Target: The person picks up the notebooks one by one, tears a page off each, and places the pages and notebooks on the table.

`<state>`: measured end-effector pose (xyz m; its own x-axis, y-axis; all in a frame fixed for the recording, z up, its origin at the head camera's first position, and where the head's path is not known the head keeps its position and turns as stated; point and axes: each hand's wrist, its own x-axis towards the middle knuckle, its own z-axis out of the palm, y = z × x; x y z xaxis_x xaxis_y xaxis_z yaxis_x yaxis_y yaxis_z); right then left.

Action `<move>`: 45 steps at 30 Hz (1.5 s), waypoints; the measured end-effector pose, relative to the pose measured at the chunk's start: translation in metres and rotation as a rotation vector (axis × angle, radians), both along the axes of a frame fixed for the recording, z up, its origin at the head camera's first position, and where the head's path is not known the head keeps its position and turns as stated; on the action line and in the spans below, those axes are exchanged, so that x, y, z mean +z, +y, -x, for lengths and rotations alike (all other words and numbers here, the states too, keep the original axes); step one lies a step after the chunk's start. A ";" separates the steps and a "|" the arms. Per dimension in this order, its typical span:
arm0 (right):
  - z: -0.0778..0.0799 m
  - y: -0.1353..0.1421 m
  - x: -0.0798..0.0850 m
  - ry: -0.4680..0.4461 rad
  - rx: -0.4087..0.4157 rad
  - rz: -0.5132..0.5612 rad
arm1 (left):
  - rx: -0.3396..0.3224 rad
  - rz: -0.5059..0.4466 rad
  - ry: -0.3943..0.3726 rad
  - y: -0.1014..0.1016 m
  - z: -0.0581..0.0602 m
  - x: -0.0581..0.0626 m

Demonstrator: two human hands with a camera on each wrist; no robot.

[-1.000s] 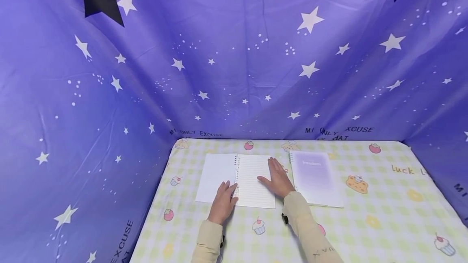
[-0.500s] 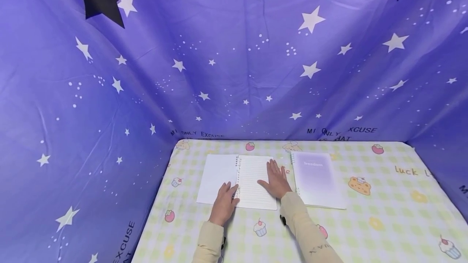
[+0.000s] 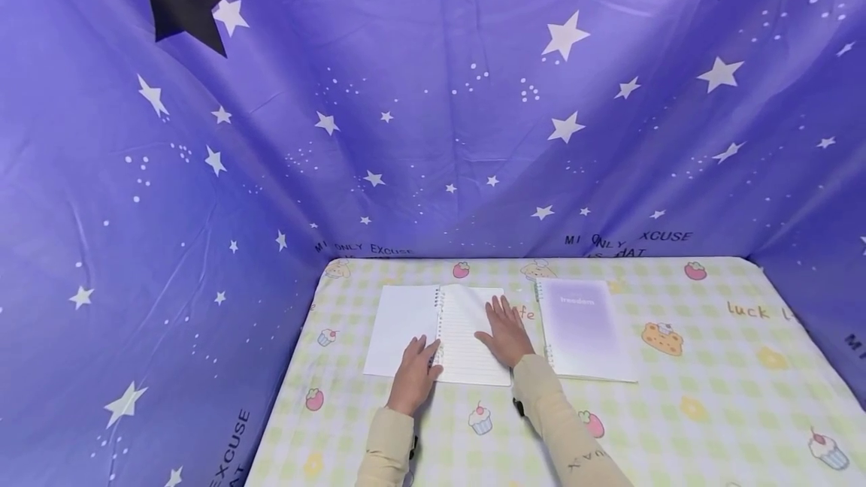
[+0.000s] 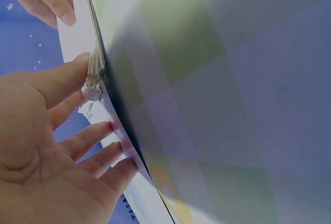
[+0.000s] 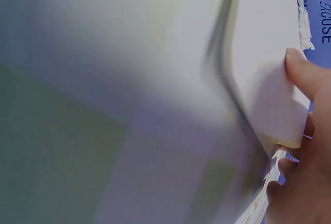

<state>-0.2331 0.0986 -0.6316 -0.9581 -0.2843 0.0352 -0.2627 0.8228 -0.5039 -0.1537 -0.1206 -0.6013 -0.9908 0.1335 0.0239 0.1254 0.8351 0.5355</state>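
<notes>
An open spiral notebook lies on the table, with a plain left side (image 3: 399, 322) and a lined right page (image 3: 467, 344). My left hand (image 3: 413, 378) rests over the lower left side beside the wire binding (image 3: 438, 322). In the left wrist view, the left thumb (image 4: 67, 79) is at the binding and the other fingers lie spread on the left side. My right hand (image 3: 509, 331) lies with extended fingers over the right page's outer edge. The upper part of that page bows near the binding. In the right wrist view, the right thumb (image 5: 305, 74) touches the page.
A closed spiral notebook with a purple-and-white cover (image 3: 585, 329) lies right of the open one. A checked cloth (image 3: 731, 412) printed with cartoons covers the table. Purple star-patterned curtains (image 3: 433, 96) hang behind and at both sides.
My right hand has shifted slightly left, farther onto the lined page, and the page's upper part now bows up. The left hand stays in place by the binding.
</notes>
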 end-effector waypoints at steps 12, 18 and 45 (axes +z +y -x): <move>-0.010 -0.020 0.022 0.076 -0.115 0.189 | 0.001 -0.024 -0.022 -0.001 0.000 0.000; -0.008 -0.025 0.026 0.005 -0.175 0.314 | -0.011 -0.019 -0.008 0.000 0.000 -0.001; -0.007 -0.022 0.022 0.063 -0.132 0.114 | 0.013 -0.013 -0.030 0.003 -0.001 -0.003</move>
